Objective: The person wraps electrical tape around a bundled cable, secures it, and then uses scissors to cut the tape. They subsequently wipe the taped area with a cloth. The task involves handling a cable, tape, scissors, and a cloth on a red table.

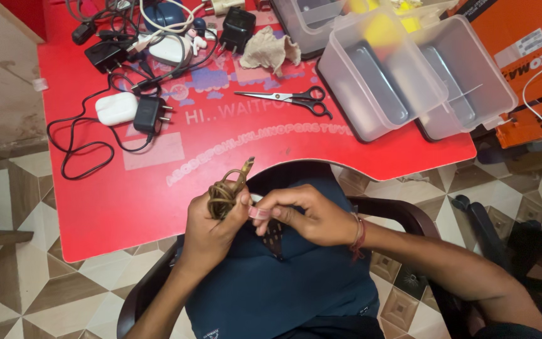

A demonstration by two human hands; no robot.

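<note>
My left hand (211, 226) grips a coiled brown cable (224, 196) held over my lap, with its plug end (246, 168) sticking up toward the red table (158, 188). My right hand (305, 213) pinches a small pink strip (260, 213) right against the coil. Both hands touch each other above the dark blue clothing (283, 282) on my lap. A red thread band sits on my right wrist (359, 233).
On the red table lie black-handled scissors (296, 98), a crumpled tissue (270, 50), a white earbud case (116, 108), black chargers with tangled cables (148, 113), and clear plastic boxes (381, 72). An orange carton (528, 63) stands at right. Tiled floor surrounds my chair.
</note>
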